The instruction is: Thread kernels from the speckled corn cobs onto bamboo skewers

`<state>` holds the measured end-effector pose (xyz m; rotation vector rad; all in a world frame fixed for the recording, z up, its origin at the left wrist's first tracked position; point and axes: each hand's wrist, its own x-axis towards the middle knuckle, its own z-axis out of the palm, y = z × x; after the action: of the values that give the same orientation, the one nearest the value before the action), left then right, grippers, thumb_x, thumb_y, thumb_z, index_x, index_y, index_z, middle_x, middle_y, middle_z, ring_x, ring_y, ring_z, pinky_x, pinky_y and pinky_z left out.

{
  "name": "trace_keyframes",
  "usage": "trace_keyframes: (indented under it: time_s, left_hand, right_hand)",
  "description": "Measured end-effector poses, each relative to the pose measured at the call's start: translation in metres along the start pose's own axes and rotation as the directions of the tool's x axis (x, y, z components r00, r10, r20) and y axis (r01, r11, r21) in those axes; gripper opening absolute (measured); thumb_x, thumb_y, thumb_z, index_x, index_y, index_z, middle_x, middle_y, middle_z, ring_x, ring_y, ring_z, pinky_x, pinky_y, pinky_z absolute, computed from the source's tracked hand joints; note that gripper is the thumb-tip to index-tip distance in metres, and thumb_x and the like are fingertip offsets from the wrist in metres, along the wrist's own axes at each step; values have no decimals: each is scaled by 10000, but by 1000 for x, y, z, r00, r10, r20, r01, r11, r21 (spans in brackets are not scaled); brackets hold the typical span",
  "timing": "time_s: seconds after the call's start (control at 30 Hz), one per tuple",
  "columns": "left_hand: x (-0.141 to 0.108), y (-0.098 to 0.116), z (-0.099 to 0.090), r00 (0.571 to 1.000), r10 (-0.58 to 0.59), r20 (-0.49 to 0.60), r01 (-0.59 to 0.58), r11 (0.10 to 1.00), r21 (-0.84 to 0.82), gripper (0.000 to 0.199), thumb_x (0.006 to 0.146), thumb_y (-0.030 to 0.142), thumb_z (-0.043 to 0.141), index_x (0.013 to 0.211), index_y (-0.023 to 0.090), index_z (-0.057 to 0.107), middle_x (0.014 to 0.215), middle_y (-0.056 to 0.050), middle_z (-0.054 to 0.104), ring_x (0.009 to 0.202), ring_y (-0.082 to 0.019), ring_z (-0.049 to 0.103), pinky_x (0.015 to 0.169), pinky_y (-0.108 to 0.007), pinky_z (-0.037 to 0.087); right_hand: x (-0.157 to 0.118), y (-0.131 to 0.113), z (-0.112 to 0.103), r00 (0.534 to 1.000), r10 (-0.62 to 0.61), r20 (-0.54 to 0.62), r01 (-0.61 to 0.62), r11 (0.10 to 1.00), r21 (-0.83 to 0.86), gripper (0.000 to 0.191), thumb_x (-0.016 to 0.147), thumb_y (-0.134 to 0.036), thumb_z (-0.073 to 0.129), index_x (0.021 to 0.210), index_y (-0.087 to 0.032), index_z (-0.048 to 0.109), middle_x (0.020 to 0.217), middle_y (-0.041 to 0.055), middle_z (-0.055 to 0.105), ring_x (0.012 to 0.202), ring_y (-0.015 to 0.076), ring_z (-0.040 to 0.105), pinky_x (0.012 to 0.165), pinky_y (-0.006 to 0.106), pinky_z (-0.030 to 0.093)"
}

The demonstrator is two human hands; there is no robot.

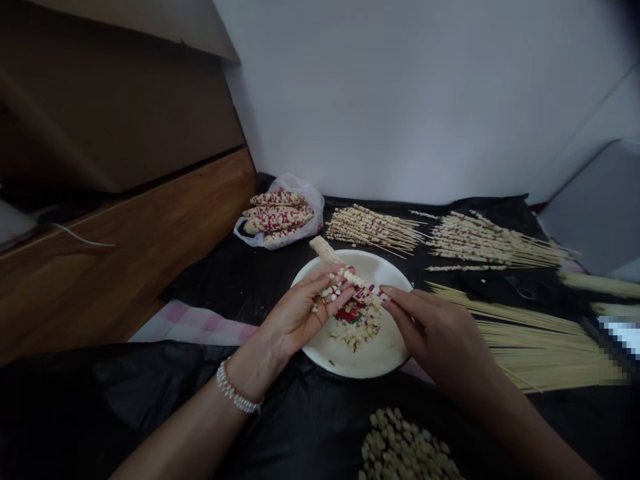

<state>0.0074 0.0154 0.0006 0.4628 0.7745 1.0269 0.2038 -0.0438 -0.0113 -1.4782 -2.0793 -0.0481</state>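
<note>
A corn cob lies slantwise between my hands above a pale bowl. Its far end is bare; white and purple kernels cover the part nearer my right hand. My left hand is turned palm up, fingers curled round the cob's middle, with loose corn kernels in the palm. The thumb and fingers of my right hand pinch the cob's near right end, hiding its tip. More loose kernels lie in the bowl over a red and green pattern.
A plastic bag of corn cobs stands behind the bowl. Kernel-threaded skewers lie in two bundles, one left and one right. Bare skewers lie at right, a kernel pile in front. Black plastic covers the surface; a white wall rises behind.
</note>
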Motion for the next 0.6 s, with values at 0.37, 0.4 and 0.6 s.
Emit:
trace_keyframes:
  time_s: [0.37,0.4,0.6]
  left_hand:
    - [2,-2,-4,999,23,-50,-24,999,-28,86,844,68,614,822,120,679,794,-21,669,689,-65,648,654,-135,548]
    - [2,-2,-4,998,23,-51,-24,999,-25,86,841,66,618,815,121,679,770,-18,661,674,-60,642,635,-122,539]
    - [1,0,-1,998,24,-59,-24,1000,-10,113,820,36,626,848,118,699,747,-19,663,655,-50,628,609,-96,513]
  right_hand:
    - [-1,-3,0,1000,-22,19,22,1000,7,284,963,-314,440,1085,-214,676,981,74,718,862,205,681,746,325,514]
    - [-1,-2,0,1000,-24,20,24,1000,7,284,963,-314,439,1086,-214,675,987,75,717,872,204,680,760,327,512]
    - [-1,-2,0,1000,-20,8,20,1000,13,281,965,-307,443,1101,-209,668,956,65,716,838,195,680,741,318,506]
